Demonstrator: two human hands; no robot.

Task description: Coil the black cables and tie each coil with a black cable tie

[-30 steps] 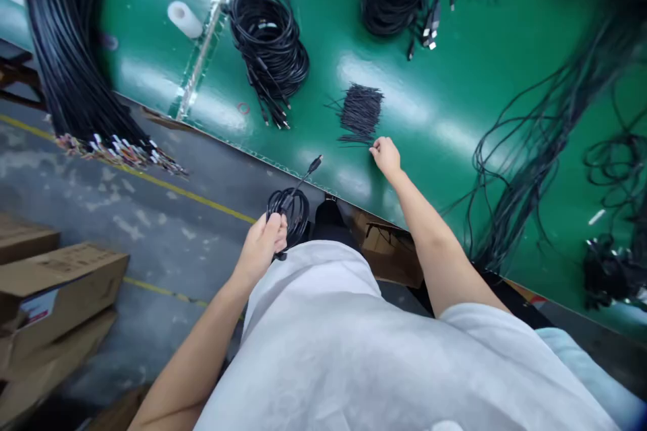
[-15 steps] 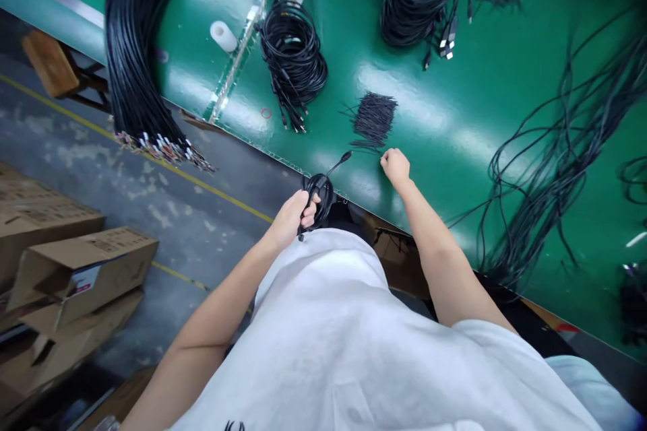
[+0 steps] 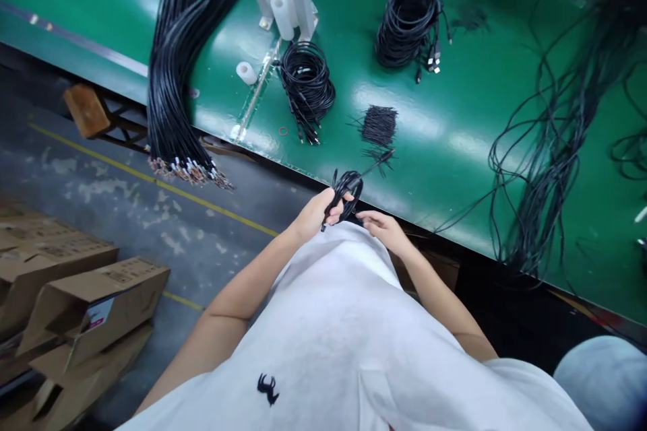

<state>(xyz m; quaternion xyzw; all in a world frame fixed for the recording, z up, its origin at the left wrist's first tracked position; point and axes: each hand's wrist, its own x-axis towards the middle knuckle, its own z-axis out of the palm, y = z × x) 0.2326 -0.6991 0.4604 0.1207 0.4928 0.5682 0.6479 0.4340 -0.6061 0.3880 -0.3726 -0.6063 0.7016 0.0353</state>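
My left hand is closed round a coiled black cable, held just in front of the table edge. One plug end of this cable sticks out up and to the right, over the table. Close by on the right, my right hand pinches a thin black twist tie, barely visible against the dark gap; its fingertips are beside the lower side of the coil. Beyond the hands, a pile of short black twist ties lies on the green table, a few of them strewn at its near side.
Finished-looking cable coils and another coil stack lie farther back. A thick bundle of black cables hangs over the edge at left. Loose cables spread at right. White rollers, a wooden stool and cardboard boxes are leftward.
My right hand has come back from the twist-tie pile to beside the coil. My left hand has raised the coil slightly, nearer the table edge. The camera view has shifted.
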